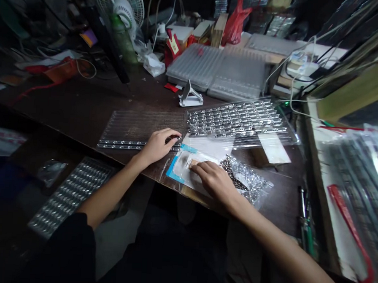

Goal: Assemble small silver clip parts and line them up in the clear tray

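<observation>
My left hand (159,146) is at the right end of a clear grooved tray (142,124), its fingers curled over the tray's lower rows, which hold small shiny metal pieces. What its fingers grip is too small to make out. My right hand (214,176) rests over a white and blue pad (178,168), fingertips bent down at a small tan piece (193,163). Whether they hold it is unclear. Beside that hand lies a clear bag (256,183) with small metal parts spilling from it. Behind is a second tray (237,118) filled with rows of shiny metal parts.
Stacked clear trays (194,63) and a white stand (190,96) are at the back. A green bottle (123,39) and a fan (122,5) stand at back left. Pens or tools (305,219) lie at right. Another filled tray (70,194) is below the table edge.
</observation>
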A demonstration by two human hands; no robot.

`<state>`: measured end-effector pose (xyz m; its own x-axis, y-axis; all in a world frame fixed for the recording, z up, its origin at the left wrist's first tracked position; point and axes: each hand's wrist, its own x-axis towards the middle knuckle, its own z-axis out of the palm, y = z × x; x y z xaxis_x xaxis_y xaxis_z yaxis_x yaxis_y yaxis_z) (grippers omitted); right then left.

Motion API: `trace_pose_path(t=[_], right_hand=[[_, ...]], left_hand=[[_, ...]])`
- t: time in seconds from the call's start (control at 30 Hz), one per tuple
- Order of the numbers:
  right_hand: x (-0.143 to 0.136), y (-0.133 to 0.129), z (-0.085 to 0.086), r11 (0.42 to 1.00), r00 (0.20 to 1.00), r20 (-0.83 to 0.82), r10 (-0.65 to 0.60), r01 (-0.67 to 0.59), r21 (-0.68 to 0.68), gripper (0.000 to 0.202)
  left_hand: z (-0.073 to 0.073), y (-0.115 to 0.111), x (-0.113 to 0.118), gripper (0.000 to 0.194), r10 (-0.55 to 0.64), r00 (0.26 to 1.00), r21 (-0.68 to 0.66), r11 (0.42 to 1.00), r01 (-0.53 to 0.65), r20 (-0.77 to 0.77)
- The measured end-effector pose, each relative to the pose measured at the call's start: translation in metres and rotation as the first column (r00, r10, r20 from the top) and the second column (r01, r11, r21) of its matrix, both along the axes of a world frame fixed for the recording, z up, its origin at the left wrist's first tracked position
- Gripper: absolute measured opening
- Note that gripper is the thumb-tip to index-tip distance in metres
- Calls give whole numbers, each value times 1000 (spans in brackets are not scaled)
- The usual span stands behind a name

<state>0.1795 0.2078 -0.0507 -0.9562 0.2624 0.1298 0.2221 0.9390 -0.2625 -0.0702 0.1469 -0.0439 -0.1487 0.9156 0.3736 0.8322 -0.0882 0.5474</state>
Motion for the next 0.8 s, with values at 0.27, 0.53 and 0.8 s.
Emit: trace_pose_path(t=[0.27,0.53,0.8], right_hand=[[4,5,2,991,999,-36,-38,33,-128,31],[33,35,21,966,962,133,-238,249,-75,27],[37,27,30,955,937,262,-232,270,-121,19]], left_hand=[[-8,-4,-11,21,95,980,-76,991,-110,-175],[-8,-3,-10,16,139,950,-114,978,-177,-278],[16,14,16,12,175,932,-49,978,-201,-318]])
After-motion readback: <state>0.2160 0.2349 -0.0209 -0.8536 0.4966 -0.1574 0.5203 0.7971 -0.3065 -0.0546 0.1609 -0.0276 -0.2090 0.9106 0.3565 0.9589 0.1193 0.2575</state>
